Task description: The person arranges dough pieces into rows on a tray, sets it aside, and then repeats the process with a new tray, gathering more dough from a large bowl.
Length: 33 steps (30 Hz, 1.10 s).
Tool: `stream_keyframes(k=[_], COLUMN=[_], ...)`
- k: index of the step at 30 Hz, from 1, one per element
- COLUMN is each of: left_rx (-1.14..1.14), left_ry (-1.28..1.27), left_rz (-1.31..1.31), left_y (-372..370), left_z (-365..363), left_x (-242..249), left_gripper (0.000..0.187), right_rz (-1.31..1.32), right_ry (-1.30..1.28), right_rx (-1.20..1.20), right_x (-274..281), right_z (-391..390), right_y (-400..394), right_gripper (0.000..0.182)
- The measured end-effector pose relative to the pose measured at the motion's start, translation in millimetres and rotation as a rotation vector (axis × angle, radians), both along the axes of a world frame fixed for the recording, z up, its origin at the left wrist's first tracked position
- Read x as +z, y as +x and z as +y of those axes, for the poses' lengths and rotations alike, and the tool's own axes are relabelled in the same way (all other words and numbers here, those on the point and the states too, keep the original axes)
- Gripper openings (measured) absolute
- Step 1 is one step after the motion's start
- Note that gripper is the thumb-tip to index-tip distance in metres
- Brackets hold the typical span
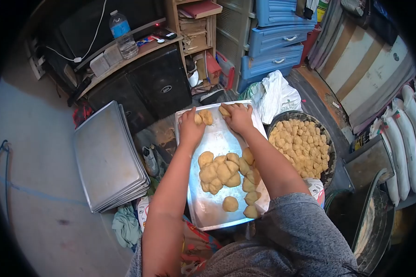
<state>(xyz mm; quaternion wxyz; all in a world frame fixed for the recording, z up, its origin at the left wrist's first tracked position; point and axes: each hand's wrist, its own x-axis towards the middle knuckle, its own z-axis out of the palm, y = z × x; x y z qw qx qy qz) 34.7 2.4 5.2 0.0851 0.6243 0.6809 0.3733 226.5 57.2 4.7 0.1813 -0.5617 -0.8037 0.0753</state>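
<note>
A metal tray [212, 217] lies in front of me. At its far left corner my left hand [190, 129] has its fingers bent over a dough ball [198, 118], and another dough piece [205, 117] sits just to the right. My right hand [239, 117] is at the far right corner, fingers curled on a dough ball [223, 111] that is partly hidden. A heap of dough balls [219, 171] rests mid-tray. More dough pieces [248, 184] run along the right side, partly behind my right arm. One round ball [230, 204] lies apart near the front.
A round black tub [330, 152] full of dough pieces stands right of the tray, beside a white plastic bag [277, 97]. Stacked metal trays [108, 157] lean at the left. Behind are a black cabinet [157, 83], a water bottle [123, 36] and blue drawers [272, 60].
</note>
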Motion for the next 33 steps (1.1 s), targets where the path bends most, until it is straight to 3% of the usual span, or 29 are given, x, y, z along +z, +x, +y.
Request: stream_keyframes(k=[3, 5, 6, 8, 10, 12, 14, 16, 19, 22, 25, 30, 33], left_rx=[-0.011, -0.032, -0.047, -0.069, -0.066, -0.071, -0.064, 0.024, 0.088, 0.068, 0.062, 0.130, 0.202], left_ry=[-0.043, -0.048, -0.034, -0.021, -0.049, -0.007, 0.029, 0.239, 0.281, 0.153, 0.158, 0.180, 0.228], left_rz=[0.166, 0.201, 0.221, 0.245, 0.259, 0.227, 0.183, 0.052, 0.036, 0.035, -0.127, -0.126, -0.022], left_y=[4.4, 4.5, 4.6, 7.2, 12.3, 14.2, 19.1, 22.8, 7.3, -3.5, -3.8, -3.5, -3.6], left_z=[-0.4, 2.0, 4.0, 6.5, 8.0, 9.6, 8.2, 4.1, 3.7, -2.2, 0.3, 2.1, 5.5], left_x=[-0.2, -2.8, -4.6, -5.7, -4.4, -11.8, -17.2, -17.4, -16.0, -13.8, -12.4, -19.2, -27.1], left_gripper=[0.053, 0.049, 0.048, 0.046, 0.045, 0.046, 0.046, 0.047, 0.044, 0.033, 0.024, 0.025, 0.027], right_rz=[0.081, 0.282, 0.281, 0.316, 0.323, 0.557, 0.449, 0.342, 0.111, 0.109, 0.165, 0.196, 0.206], right_ry=[0.170, 0.379, 0.378, -0.001, 0.030, -0.008, 0.088, 0.176, -0.065, 0.088, -0.009, -0.170, 0.024], right_rx=[0.035, -0.120, -0.121, -0.118, -0.133, -0.095, -0.077, -0.051, 0.044, -0.014, -0.189, -0.108, -0.116], right_x=[-4.7, -7.9, -9.4, -10.4, -13.3, -16.5, -16.1, -8.9, -3.0, 2.3, 26.6, -1.8, 7.1], right_z=[-4.0, -2.1, 0.0, 4.8, 5.4, 7.7, 4.3, -1.1, 1.3, -8.2, -21.0, -8.2, -27.3], right_y=[6.2, 12.8, 17.5, 27.9, 33.1, 36.5, 34.6, 28.1, 17.6, 13.8, 25.6, 55.4, 47.9], right_gripper=[0.054, 0.052, 0.052, 0.050, 0.047, 0.050, 0.052, 0.055, 0.063, 0.061, 0.062, 0.061, 0.053])
